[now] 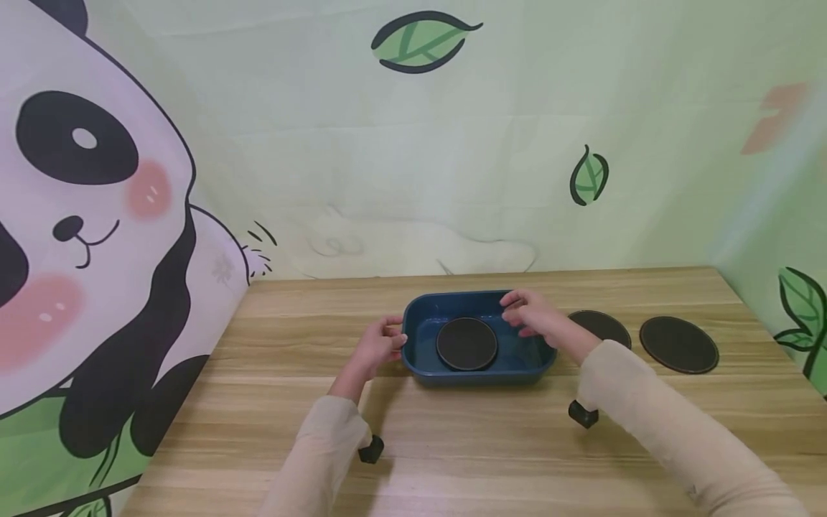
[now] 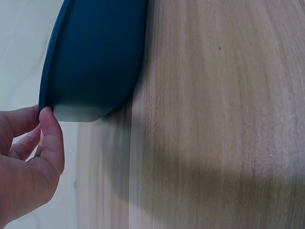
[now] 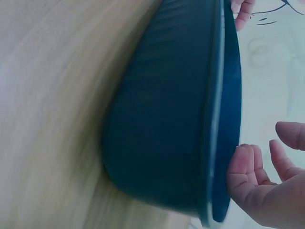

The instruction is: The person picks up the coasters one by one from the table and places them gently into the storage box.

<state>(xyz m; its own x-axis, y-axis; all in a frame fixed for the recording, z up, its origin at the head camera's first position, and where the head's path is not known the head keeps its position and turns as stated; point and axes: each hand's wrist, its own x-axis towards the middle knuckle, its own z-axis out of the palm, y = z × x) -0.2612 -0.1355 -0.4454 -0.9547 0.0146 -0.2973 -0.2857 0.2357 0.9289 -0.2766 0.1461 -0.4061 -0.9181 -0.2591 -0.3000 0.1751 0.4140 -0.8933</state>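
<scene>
A blue rectangular basin [image 1: 446,378] with rounded corners stands on the table, with a dark round coaster-like disc [image 1: 466,345] lying flat inside it. At the basin's left end my left hand [image 1: 377,346] pinches the rim between thumb and fingers, as the left wrist view shows close up with the hand [image 2: 35,162] at the wall's edge. My right hand [image 1: 535,316] hovers over the basin's right part, its fingers loosely bent and holding nothing. In the right wrist view the right hand [image 3: 267,191] is beside the rim; whether a fingertip touches it I cannot tell.
Two more dark round discs lie on the wooden table [image 1: 452,445] to the right: one [image 1: 604,327] partly behind the right forearm, another [image 1: 680,345] farther right. A cloth backdrop with a panda and leaves [image 1: 426,43] hangs behind the table.
</scene>
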